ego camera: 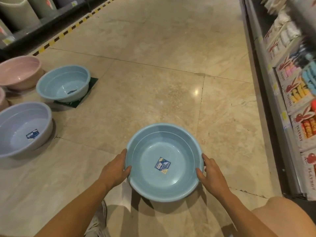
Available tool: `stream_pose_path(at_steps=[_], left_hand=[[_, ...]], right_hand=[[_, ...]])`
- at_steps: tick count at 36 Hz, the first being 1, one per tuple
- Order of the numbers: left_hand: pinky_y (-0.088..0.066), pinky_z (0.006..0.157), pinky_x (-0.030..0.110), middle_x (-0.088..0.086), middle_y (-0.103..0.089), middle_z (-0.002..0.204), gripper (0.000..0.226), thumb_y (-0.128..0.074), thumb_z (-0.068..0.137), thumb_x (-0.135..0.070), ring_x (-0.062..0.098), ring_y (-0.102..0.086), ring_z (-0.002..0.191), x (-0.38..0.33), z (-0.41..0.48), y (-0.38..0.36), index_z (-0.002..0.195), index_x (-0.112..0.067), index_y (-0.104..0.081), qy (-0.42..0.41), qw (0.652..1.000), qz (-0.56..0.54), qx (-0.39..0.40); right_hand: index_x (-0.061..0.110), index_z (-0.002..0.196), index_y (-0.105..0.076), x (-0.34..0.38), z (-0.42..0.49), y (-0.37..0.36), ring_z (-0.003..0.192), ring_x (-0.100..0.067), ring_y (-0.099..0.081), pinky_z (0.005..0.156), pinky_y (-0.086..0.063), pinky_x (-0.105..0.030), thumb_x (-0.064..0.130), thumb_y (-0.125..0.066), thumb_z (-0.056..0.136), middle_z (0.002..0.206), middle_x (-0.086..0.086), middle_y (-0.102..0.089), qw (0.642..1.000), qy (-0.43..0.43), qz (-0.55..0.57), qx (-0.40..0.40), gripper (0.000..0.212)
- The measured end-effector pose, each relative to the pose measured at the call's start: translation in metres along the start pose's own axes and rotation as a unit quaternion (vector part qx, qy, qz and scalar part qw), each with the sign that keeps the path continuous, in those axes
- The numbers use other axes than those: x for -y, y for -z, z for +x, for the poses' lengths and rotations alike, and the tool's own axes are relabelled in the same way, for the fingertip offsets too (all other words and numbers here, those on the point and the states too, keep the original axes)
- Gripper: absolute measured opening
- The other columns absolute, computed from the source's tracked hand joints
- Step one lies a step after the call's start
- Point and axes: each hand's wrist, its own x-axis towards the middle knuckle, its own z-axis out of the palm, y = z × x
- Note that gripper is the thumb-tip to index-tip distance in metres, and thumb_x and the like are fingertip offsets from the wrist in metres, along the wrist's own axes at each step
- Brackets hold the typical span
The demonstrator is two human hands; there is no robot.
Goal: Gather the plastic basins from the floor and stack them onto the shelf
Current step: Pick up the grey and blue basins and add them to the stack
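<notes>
Fingers [127, 169] of the left hand [114, 170] curl over the rim of the blue basin [165, 162], low centre of frame; right hand [211, 177] does the same on the opposite rim, so both hands grip it. Looks like two basins nested (an inner rim line shows), w/ a label stuck inside the bottom. Progress: early, I'd say. Still on the floor [153, 82] at left of frame: a second blue basin [63, 82], a lilac basin [22, 129], a pink basin [18, 72], plus a sliver of another at the left edge. Target shelf can't be told for sure; dark shelf [42, 23] upper left holds grey tubs.
</notes>
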Motion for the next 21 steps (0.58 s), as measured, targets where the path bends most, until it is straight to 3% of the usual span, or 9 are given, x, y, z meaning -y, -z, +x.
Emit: stream_pose_path(at_steps=[6, 14, 21], left_hand=[[-0.057, 0.079, 0.039, -0.006, -0.057, 0.132, 0.069, -0.055, 0.092, -0.048, 0.019, -0.064, 0.106, 0.002, 0.005, -0.004, 0.148, -0.03, -0.019, 0.031, 0.999, 0.028, 0.026], [-0.051, 0.094, 0.038, 0.004, -0.049, 0.147, 0.082, -0.055, 0.095, -0.039, 0.025, -0.056, 0.125, -0.004, 0.009, -0.011, 0.157, -0.023, -0.003, 0.057, 0.996, 0.025, 0.062], [-0.052, 0.092, 0.037, 0.004, -0.052, 0.141, 0.082, -0.058, 0.093, -0.039, 0.024, -0.058, 0.121, -0.007, 0.012, -0.006, 0.156, -0.024, -0.007, 0.068, 0.995, 0.017, 0.075]], right_hand=[[0.028, 0.157, -0.025, -0.001, 0.001, -0.01, 0.106, -0.013, -0.051, 0.085, -0.05, -0.035, 0.042, -0.054, 0.099, 0.118, 0.005, -0.049, 1.0, -0.01, -0.004, -0.004, 0.066], [0.034, 0.154, -0.027, -0.003, 0.004, -0.018, 0.106, -0.01, -0.05, 0.08, -0.044, -0.03, 0.048, -0.054, 0.097, 0.121, 0.006, -0.051, 1.0, -0.023, -0.004, -0.014, 0.065], [0.03, 0.154, -0.03, 0.008, 0.001, -0.015, 0.104, -0.011, -0.052, 0.082, -0.047, -0.032, 0.044, -0.058, 0.096, 0.125, 0.003, -0.047, 0.999, -0.045, 0.004, -0.014, 0.065]])
